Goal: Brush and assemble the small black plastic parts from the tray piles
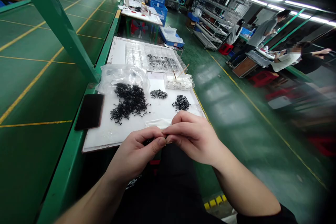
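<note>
My left hand [143, 148] and my right hand [193, 134] meet fingertip to fingertip just past the near edge of the white work board [105, 136]. Both are pinched closed; whatever sits between the fingertips is mostly covered, with only a thin pale sliver showing under the right thumb. Behind the fingers lies a white cloth or paper piece [157, 123]. Beyond it is a large heap of branching black plastic parts [131, 101]. A small pile of dark parts [158, 93] lies right of that heap, and a rounder black pile [181, 103] is nearest my right hand.
A dark phone [89, 112] rests at the board's left edge, near a green post [60, 24]. A clear plastic bag [123, 75] touches the big heap. Farther back are a clear box with sticks [179, 82] and compartment trays [154, 57]. Several people work at other tables.
</note>
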The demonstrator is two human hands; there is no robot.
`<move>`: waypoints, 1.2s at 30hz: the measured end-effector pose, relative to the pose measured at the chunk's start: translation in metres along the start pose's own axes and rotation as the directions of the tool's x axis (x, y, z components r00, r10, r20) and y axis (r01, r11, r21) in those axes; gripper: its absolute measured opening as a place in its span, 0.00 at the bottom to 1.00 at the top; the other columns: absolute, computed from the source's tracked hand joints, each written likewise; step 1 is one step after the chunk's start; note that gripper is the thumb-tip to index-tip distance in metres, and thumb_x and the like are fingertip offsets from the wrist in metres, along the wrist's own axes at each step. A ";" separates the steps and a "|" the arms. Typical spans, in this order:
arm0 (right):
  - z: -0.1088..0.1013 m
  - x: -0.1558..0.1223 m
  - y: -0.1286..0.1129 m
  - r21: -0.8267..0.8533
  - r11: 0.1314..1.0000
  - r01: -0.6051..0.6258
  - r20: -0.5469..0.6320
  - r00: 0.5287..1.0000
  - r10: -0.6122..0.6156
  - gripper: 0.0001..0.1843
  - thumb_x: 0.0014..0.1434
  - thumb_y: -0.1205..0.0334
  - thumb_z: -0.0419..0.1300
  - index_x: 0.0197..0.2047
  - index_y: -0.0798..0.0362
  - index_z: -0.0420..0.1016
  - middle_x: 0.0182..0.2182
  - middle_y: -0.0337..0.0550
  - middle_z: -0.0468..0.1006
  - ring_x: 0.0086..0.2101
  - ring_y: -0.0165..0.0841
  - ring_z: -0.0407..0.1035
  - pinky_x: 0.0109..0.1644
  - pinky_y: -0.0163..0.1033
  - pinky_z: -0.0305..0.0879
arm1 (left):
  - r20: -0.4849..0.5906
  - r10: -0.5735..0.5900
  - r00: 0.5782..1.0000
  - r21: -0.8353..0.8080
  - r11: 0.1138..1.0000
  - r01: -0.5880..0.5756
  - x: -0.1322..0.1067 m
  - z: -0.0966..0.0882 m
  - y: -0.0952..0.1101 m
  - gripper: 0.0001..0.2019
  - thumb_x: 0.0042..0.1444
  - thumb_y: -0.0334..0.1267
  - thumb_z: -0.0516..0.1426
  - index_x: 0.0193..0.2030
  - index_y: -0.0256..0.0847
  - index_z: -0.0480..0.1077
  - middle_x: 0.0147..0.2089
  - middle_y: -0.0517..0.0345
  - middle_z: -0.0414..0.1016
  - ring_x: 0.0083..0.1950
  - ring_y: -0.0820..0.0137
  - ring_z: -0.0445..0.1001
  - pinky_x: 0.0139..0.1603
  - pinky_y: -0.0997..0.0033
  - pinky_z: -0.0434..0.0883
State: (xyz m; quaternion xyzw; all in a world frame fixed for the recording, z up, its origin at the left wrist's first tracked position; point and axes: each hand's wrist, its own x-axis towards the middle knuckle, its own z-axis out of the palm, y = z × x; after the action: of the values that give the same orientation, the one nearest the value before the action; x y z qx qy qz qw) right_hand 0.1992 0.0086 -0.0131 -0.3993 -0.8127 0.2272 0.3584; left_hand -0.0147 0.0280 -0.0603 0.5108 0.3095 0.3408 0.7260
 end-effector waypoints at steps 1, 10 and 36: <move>-0.001 0.000 -0.001 -0.005 1.000 -0.014 -0.018 1.000 0.014 0.09 0.69 0.66 0.67 0.51 0.51 0.84 0.37 0.41 0.74 0.34 0.27 0.71 0.38 0.35 0.67 | -0.031 -0.009 0.999 -0.008 1.000 0.009 -0.001 0.000 -0.001 0.11 0.65 0.48 0.66 0.38 0.42 0.82 0.32 0.60 0.70 0.25 0.77 0.55 0.23 0.75 0.53; -0.026 0.014 -0.025 0.742 0.550 0.383 -0.621 0.701 0.349 0.04 0.68 0.68 0.64 0.40 0.53 0.81 0.33 0.36 0.66 0.30 0.23 0.65 0.35 0.32 0.72 | -0.160 0.040 0.986 0.158 0.987 -0.015 -0.014 -0.003 0.007 0.09 0.67 0.48 0.65 0.41 0.47 0.81 0.36 0.61 0.77 0.27 0.76 0.61 0.26 0.77 0.59; 0.005 -0.004 0.002 0.802 0.585 0.125 -0.539 0.574 0.616 0.03 0.68 0.53 0.68 0.45 0.34 0.82 0.35 0.35 0.68 0.38 0.27 0.72 0.73 0.53 0.69 | -0.290 0.064 0.955 -0.066 0.994 -0.087 -0.023 0.019 0.005 0.06 0.66 0.47 0.67 0.46 0.52 0.80 0.43 0.63 0.83 0.39 0.74 0.76 0.34 0.82 0.73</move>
State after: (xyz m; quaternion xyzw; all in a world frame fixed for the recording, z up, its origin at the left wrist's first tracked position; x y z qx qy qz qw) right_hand 0.1978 0.0063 -0.0191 -0.3843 -0.3161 0.4074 0.7658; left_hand -0.0142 0.0003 -0.0481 0.4385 0.3786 0.4507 0.6792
